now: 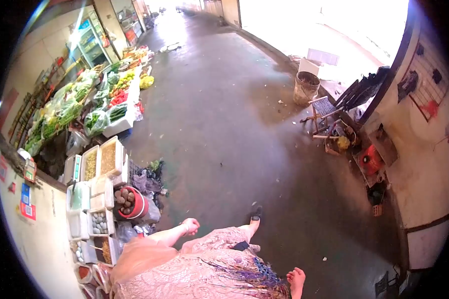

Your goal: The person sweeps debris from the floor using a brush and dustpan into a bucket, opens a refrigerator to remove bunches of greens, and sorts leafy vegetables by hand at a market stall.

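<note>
Left hand (191, 226): held out in front of the body over the grey floor (219, 164), fingers curled inward, the span narrow; whether anything sits inside the curl cannot be told. Right hand (296, 278): low at the lower edge of the view, just beside the fringed hem of the lace garment (209, 271), fingers loosely bent; whether it grips anything cannot be told. Red bucket (143, 208): nearest vessel to the left hand, apart from it, on the person's left, with a pale handle and filled with brown, rounded produce (124, 198). Dark plastic bags (145, 182): heaped just beyond the bucket. White tubs (77, 225): in rows between bucket and left wall (47, 212); one holds grey-blue eggs (100, 223), others grain-like goods (108, 157). Vegetable display (60, 112): farther along the left side, leafy greens, with red and yellow produce and a white foam box (117, 127) at its outer edge. Glass-fronted cooler (91, 45): behind the display. Code placards (28, 203): blue and red, fixed to the left wall. Worn bucket (304, 90): across the passage at right, near a folding stool (324, 107). Red bag (371, 159): near the right wall (426, 164). Dark shoe (256, 214): one, on the floor ahead of the garment.
</note>
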A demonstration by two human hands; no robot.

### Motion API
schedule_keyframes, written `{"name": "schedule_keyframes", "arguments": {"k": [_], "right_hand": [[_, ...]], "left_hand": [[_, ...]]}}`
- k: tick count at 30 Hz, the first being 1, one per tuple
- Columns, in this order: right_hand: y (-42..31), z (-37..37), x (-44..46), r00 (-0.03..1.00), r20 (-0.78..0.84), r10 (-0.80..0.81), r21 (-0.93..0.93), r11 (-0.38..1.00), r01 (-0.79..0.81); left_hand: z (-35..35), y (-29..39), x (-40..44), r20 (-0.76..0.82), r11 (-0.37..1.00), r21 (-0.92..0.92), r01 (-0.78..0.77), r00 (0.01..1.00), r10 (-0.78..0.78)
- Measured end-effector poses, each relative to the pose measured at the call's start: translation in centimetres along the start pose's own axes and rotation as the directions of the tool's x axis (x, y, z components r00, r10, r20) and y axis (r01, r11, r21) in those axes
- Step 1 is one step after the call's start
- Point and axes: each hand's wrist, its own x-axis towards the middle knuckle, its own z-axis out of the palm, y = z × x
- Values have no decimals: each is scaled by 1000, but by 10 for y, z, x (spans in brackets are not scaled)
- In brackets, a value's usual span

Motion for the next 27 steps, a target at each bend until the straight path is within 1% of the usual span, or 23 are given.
{"name": "schedule_keyframes", "arguments": {"k": [2, 4, 5, 6, 7, 8, 9, 10, 11, 12, 13, 14, 15, 16, 18, 19, 20, 21, 22, 23, 24, 25, 27], "right_hand": [[-23, 12, 28, 999, 28, -15, 19, 1000, 15], [-11, 1, 78, 987, 148, -61, -73, 995, 72], [-5, -8, 89, 988, 148, -50, -84, 994, 63], [4, -15, 97, 991, 129, -24, -113, 993, 39], [12, -15, 107, 994, 113, -2, -133, 991, 17], [17, -13, 117, 995, 97, 17, -152, 988, -2], [16, -14, 126, 996, 76, 34, -174, 984, -20], [9, -13, 135, 997, 54, 50, -196, 980, -38], [-8, -13, 137, 979, 189, 74, 20, 997, -79], [-41, -7, 126, 979, 188, 80, 19, 996, -85], [-79, 0, 113, 991, 129, 23, -31, 999, -19], [-113, 9, 104, 997, 72, -41, -84, 995, 47], [-111, -5, 139, 993, 114, -39, -301, 951, 72], [-125, -2, 146, 994, 101, -35, -298, 952, 64], [-173, 21, 145, 985, 148, -89, -53, 994, 98], [-202, 28, 134, 984, 139, -111, 74, 992, 102], [-232, 35, 134, 991, 134, -22, -7, 1000, 23], [-265, 40, 129, 988, 143, -58, -237, 967, 91], [-293, 51, 129, 995, 98, 26, -159, 987, -10], [-273, 32, 169, 991, 129, 48, -61, 997, -40], [-246, 6, 216, 981, 161, 109, -144, 986, -86], [-265, 7, 223, 986, 47, 159, -14, 987, -158], [-296, -12, 257, 982, 58, 177, -10, 984, -177]], "left_hand": [[1, 25, 14, -2, 999, 32, 22, 1000, -22], [11, 50, 36, 12, 991, 77, 114, 993, -115], [19, 64, 47, 10, 993, 118, 0, 1000, -1], [29, 87, 55, 16, 998, 60, -13, 1000, 12], [34, 111, 66, 65, 993, 48, -107, 993, 104], [35, 162, 49, 106, 984, 96, -151, 984, 141], [40, 198, 53, 174, 977, 90, -193, 969, 175], [45, 230, 63, 225, 958, 56, -281, 938, 262], [50, 259, 74, 232, 941, -25, -338, 913, 334], [49, 289, 78, 246, 929, -122, -349, 896, 369], [53, 309, 95, 201, 916, -137, -378, 894, 399], [52, 339, 91, 159, 904, -167, -393, 894, 418], [50, 371, 82, 145, 926, -102, -364, 915, 376], [50, 397, 78, 135, 943, -33, -331, 933, 333], [59, 423, 94, 172, 931, -96, -352, 915, 364], [69, 428, 107, 185, 925, -119, -361, 907, 377], [77, 439, 112, 204, 918, -137, -371, 897, 393], [85, 451, 115, 215, 928, -119, -354, 903, 372], [94, 466, 107, 221, 936, -98, -337, 910, 351], [104, 473, 110, 236, 944, -101, -316, 914, 331], [116, 483, 112, 244, 951, -108, -290, 919, 309], [130, 494, 110, 237, 962, -104, -253, 933, 271], [160, 503, 124, 280, 967, -113, -230, 926, 253]]}}
